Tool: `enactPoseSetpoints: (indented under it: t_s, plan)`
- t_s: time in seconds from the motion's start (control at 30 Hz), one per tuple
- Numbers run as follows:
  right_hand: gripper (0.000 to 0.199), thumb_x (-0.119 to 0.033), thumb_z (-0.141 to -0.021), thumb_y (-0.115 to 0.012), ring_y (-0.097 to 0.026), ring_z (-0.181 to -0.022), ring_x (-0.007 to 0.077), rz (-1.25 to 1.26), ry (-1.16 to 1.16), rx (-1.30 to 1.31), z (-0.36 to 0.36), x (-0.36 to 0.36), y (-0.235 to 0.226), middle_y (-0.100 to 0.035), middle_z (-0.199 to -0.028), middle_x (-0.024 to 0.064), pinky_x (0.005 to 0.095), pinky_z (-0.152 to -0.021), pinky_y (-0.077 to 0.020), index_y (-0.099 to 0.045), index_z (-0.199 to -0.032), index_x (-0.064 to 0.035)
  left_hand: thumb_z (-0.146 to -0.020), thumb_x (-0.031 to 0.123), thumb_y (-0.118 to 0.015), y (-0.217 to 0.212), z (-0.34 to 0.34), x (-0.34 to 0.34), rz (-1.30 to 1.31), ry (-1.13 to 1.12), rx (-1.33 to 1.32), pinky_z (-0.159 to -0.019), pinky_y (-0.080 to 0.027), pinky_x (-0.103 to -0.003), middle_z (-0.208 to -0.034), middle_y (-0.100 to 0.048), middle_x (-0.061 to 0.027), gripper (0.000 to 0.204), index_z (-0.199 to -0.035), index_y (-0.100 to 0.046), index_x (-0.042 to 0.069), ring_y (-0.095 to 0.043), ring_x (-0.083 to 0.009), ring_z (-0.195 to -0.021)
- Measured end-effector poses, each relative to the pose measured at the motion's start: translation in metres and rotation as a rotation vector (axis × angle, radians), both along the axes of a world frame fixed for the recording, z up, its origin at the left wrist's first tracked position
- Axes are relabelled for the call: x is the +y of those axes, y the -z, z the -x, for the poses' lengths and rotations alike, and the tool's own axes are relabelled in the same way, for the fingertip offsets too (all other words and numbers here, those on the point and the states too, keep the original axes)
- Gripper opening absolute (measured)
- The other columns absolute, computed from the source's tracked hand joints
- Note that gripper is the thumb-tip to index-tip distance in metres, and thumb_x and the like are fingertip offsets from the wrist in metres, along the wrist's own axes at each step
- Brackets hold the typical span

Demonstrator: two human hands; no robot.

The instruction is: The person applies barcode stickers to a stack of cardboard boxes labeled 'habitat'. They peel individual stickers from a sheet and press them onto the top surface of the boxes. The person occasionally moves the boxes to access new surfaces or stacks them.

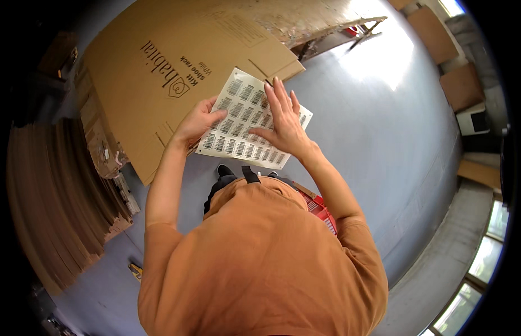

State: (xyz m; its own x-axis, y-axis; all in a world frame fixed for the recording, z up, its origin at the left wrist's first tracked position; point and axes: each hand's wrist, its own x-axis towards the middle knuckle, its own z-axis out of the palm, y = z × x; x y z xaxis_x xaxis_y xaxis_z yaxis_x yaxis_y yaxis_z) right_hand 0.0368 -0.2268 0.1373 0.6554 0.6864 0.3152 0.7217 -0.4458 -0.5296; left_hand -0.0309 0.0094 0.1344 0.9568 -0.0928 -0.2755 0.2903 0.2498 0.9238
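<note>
A white sheet of barcode labels (231, 130), set out in rows, is held tilted in front of me. My left hand (198, 123) grips its left edge, thumb on top and the other fingers hidden beneath. My right hand (287, 126) lies over the right part of the sheet with its fingers stretched out, covering some labels. By its index fingertip a thin dark thing shows, too small to make out. Beyond the sheet lies a large flat brown carton (118, 67) with dark printing, partly covered by the sheet.
A tall stack of flattened cardboard (59, 196) stands at the left. At the far side is a worn wooden table (311, 19). A red plastic crate (323, 211) sits by my right side. A yellow-and-black tool (135, 271) lies lower left. Brown cartons (461, 87) lean along the right wall.
</note>
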Motion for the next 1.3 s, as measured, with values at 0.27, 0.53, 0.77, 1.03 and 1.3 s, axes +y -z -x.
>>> enactPoseSetpoints:
  t_s: [0.27, 0.53, 0.77, 1.03, 1.3]
  plan:
    - [0.066, -0.021, -0.077, -0.078, -0.061, -0.101, 0.0274, -0.226, -0.144, 0.571, -0.033, 0.105, 0.003, -0.062, -0.112, 0.0196, 0.0341, -0.083, -0.0504, -0.049, -0.131, 0.0031, -0.091, 0.004, -0.058, -0.003, 0.039, 0.084, -0.127, -0.080, -0.050, -0.085, -0.050, -0.026, -0.109, -0.067, -0.0081, 0.038, -0.129, -0.054, 0.000, -0.063, -0.0126, -0.098]
    - [0.026, -0.016, -0.096, -0.059, -0.064, -0.083, 0.0122, -1.006, 0.024, 1.073, -0.098, 0.134, -0.020, -0.067, -0.102, 0.0096, 0.0247, -0.074, -0.0530, -0.059, -0.113, 0.0050, -0.085, 0.022, -0.073, 0.024, 0.037, 0.104, 0.153, -0.399, -0.122, -0.097, -0.044, -0.031, -0.125, -0.060, -0.0077, 0.061, -0.137, -0.046, 0.006, -0.060, -0.0165, -0.107]
    - [0.060, -0.015, -0.089, -0.068, -0.053, -0.111, 0.0213, -0.766, 0.207, 0.743, -0.179, 0.129, 0.034, -0.055, -0.116, 0.0136, 0.0345, -0.093, -0.0445, -0.036, -0.135, 0.0036, -0.082, 0.006, -0.073, 0.013, -0.027, 0.060, -0.137, -0.643, -0.060, -0.088, -0.050, -0.029, -0.106, -0.070, -0.0076, 0.037, -0.116, -0.062, -0.001, -0.064, -0.0147, -0.097]
    - [0.057, -0.023, -0.077, -0.075, -0.040, -0.133, 0.0279, -0.057, -0.841, -0.263, -0.231, 0.144, -0.053, -0.050, -0.136, 0.0073, 0.0490, -0.107, -0.0281, -0.054, -0.130, -0.0144, -0.070, 0.013, -0.074, -0.039, -0.099, 0.048, -0.641, -0.266, 0.222, -0.073, -0.051, -0.034, -0.086, -0.070, -0.0169, 0.039, -0.105, -0.067, -0.003, -0.067, -0.0206, -0.076]
    - [0.016, -0.016, -0.089, -0.063, -0.061, -0.085, 0.0266, 0.076, -1.022, 0.022, -0.236, 0.132, -0.040, -0.064, -0.083, 0.0104, 0.0357, -0.085, -0.0449, -0.069, -0.100, -0.0080, -0.070, 0.009, -0.078, -0.044, -0.071, 0.047, -0.502, -0.311, 0.261, -0.077, -0.050, -0.029, -0.090, -0.069, -0.0076, 0.043, -0.109, -0.062, 0.002, -0.064, -0.0142, -0.084]
